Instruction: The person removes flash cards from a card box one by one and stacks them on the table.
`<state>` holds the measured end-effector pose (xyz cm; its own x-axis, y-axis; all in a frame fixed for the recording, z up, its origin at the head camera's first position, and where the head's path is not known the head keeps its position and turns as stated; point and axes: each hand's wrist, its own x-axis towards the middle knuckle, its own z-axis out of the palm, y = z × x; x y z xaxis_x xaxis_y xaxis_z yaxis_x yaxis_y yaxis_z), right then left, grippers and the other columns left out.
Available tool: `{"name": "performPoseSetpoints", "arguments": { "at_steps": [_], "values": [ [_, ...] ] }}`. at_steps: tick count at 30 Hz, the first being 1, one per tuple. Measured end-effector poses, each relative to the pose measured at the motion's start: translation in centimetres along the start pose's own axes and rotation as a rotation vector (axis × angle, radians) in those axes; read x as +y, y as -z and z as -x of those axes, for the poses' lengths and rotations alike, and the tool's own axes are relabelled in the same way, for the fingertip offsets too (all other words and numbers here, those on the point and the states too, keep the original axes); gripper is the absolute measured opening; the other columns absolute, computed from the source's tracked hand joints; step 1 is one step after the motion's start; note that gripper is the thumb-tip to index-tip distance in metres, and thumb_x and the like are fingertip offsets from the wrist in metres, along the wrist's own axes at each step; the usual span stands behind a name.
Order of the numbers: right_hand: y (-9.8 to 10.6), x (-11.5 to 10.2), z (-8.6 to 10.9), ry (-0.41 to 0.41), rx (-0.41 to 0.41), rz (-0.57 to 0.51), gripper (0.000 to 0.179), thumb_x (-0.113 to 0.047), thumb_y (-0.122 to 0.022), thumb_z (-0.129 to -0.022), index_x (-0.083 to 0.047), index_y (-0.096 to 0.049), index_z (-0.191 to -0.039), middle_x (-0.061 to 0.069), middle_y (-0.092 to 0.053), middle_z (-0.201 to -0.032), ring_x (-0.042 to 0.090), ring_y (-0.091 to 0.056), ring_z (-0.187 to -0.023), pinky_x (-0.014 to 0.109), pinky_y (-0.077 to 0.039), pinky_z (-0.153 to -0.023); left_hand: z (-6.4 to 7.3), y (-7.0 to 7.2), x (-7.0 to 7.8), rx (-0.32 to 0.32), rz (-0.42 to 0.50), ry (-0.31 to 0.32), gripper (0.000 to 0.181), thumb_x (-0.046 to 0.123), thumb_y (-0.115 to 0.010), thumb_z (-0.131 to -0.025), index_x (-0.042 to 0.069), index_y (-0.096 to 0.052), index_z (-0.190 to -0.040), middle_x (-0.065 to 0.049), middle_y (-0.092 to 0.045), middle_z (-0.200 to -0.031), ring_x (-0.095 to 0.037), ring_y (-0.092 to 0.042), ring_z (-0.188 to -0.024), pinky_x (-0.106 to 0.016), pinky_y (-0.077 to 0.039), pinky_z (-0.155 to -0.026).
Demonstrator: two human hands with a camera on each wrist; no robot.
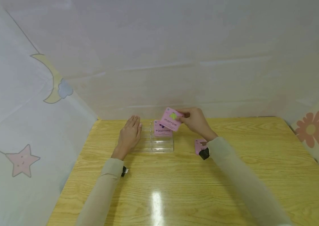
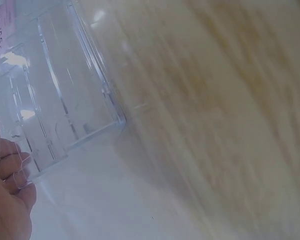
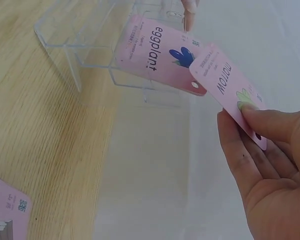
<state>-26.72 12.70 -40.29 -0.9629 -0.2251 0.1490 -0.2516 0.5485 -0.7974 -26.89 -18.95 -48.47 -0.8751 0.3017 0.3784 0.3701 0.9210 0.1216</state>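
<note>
A clear plastic tiered rack (image 1: pixel 162 150) stands near the table's back edge. My left hand (image 1: pixel 130 133) grips its left end, with fingers (image 2: pixel 12 165) at the plastic edge in the left wrist view. A pink card marked "eggplant" (image 1: pixel 163 131) leans in the rack's upper right part. My right hand (image 1: pixel 194 119) pinches a pink "marrow" card (image 1: pixel 170 120) between thumb and fingers. In the right wrist view this card (image 3: pixel 225 82) is tilted and overlaps a corner of the eggplant card (image 3: pixel 160 55); whether they touch I cannot tell.
Another pink card (image 1: pixel 200 145) lies on the wooden table (image 1: pixel 182 182) right of the rack, partly covered by a black strap piece (image 1: pixel 204 153) at my right wrist. A pale cloth wall (image 1: pixel 159 78) rises directly behind the table.
</note>
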Motion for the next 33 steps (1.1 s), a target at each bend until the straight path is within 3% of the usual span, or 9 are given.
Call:
{"name": "performPoseSetpoints", "arguments": {
  "at_steps": [7, 14, 20, 24, 27, 33],
  "values": [
    [1.5, 1.3, 0.8, -0.020, -0.040, -0.023, 0.041, -0.015, -0.075, -0.099, -0.006, -0.069, -0.138, 0.019, -0.072, -0.134, 0.031, -0.075, -0.110, 0.028, -0.063, -0.079, 0.0, 0.8, 0.0, -0.080, -0.013, -0.019, 0.058, 0.035, -0.028, -0.116, -0.004, -0.041, -0.158, -0.021, -0.045, -0.164, -0.035, -0.038, -0.157, -0.046, -0.032, -0.132],
    [3.1, 2.7, 2.0, -0.053, -0.097, -0.090, 0.044, -0.017, -0.075, -0.099, -0.005, -0.067, -0.141, 0.021, -0.070, -0.138, 0.032, -0.075, -0.113, 0.028, -0.065, -0.083, 0.0, 2.1, -0.1, -0.215, -0.060, -0.069, 0.065, 0.039, -0.027, -0.116, -0.007, -0.029, -0.162, -0.025, -0.035, -0.168, -0.038, -0.029, -0.161, -0.047, -0.025, -0.134],
    [4.2, 4.2, 2.8, -0.110, -0.151, -0.206, 0.046, -0.015, -0.074, -0.100, -0.003, -0.064, -0.143, 0.023, -0.068, -0.138, 0.024, -0.077, -0.107, 0.029, -0.066, -0.085, -0.1, 3.0, -0.4, -0.313, -0.067, -0.088, 0.074, 0.049, -0.021, -0.115, -0.007, -0.019, -0.164, -0.027, -0.023, -0.173, -0.040, -0.020, -0.164, -0.049, -0.022, -0.135],
    [4.7, 5.4, 3.5, -0.132, -0.180, -0.221, 0.046, -0.014, -0.073, -0.100, -0.003, -0.064, -0.144, 0.024, -0.068, -0.137, 0.020, -0.077, -0.106, 0.029, -0.067, -0.085, -0.1, 3.4, -0.5, -0.379, -0.050, -0.103, 0.077, 0.051, -0.017, -0.115, -0.007, -0.011, -0.165, -0.027, -0.013, -0.175, -0.040, -0.011, -0.165, -0.049, -0.015, -0.137],
    [5.0, 6.2, 4.1, -0.146, -0.192, -0.204, 0.045, -0.015, -0.072, -0.101, -0.005, -0.064, -0.144, 0.024, -0.069, -0.137, 0.024, -0.076, -0.109, 0.032, -0.066, -0.089, -0.1, 3.4, -0.6, -0.401, -0.045, -0.116, 0.078, 0.051, -0.016, -0.115, -0.007, -0.006, -0.165, -0.026, -0.007, -0.176, -0.040, -0.005, -0.166, -0.049, -0.011, -0.138],
    [5.6, 7.7, 5.1, -0.196, -0.216, -0.145, 0.048, -0.023, -0.073, -0.101, -0.008, -0.064, -0.145, 0.022, -0.069, -0.139, 0.025, -0.073, -0.116, 0.044, -0.064, -0.097, 0.3, 3.0, -0.7, -0.384, -0.015, -0.096, 0.078, 0.051, -0.018, -0.115, -0.006, -0.002, -0.165, -0.023, 0.005, -0.176, -0.040, 0.000, -0.166, -0.048, -0.006, -0.138]
  ]
}}
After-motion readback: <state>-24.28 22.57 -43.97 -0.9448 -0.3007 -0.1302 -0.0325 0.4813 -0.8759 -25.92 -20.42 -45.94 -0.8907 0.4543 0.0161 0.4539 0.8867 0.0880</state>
